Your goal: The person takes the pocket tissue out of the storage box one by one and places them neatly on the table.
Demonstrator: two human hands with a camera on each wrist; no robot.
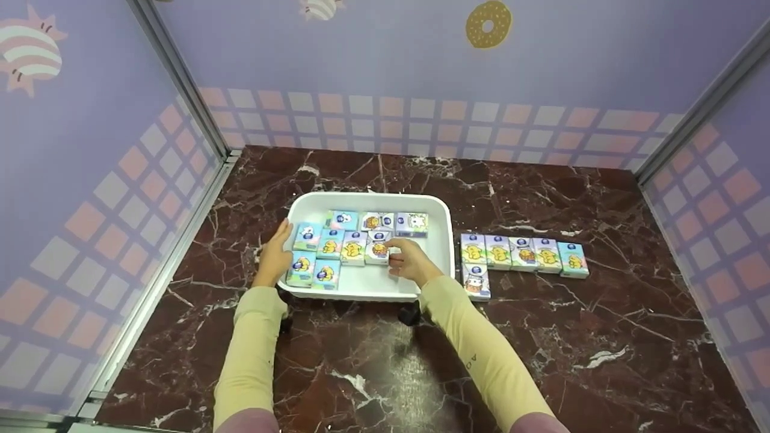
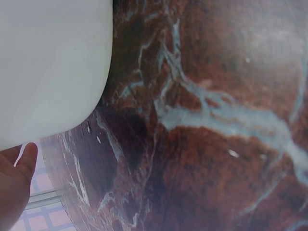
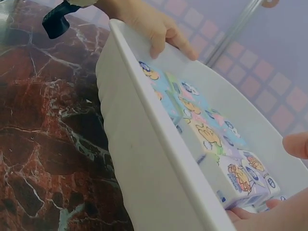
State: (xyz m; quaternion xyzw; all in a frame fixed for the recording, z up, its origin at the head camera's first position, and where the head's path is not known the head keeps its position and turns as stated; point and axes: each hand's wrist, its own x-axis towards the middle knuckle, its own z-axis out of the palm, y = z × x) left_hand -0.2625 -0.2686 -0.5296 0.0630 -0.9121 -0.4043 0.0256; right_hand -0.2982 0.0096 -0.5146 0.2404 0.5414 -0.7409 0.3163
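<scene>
A white plastic tray [image 1: 367, 293] stands on the marble-patterned surface with several cartoon-printed pocket tissue packs lying flat in it, mostly toward its left and back. On the tray's left rim rests my left hand [image 1: 274, 255], its fingers fairly straight along the edge. My right hand [image 1: 414, 260] is inside the tray, at the right end of a white-and-purple tissue pack [image 1: 377, 248]. In the right wrist view its fingers [image 3: 240, 214] touch the end of that pack [image 3: 239, 180], while the thumb [image 3: 296, 144] stands apart from it. The left wrist view mostly shows the tray's outer wall [image 2: 53, 67].
Right of the tray, several more tissue packs [image 1: 523, 252] lie in a row, with one pack [image 1: 476, 281] in front of the row's left end. Purple panels [image 1: 385, 66] with tile patterns close off the back and both sides of the dark red marbled surface [image 1: 565, 337].
</scene>
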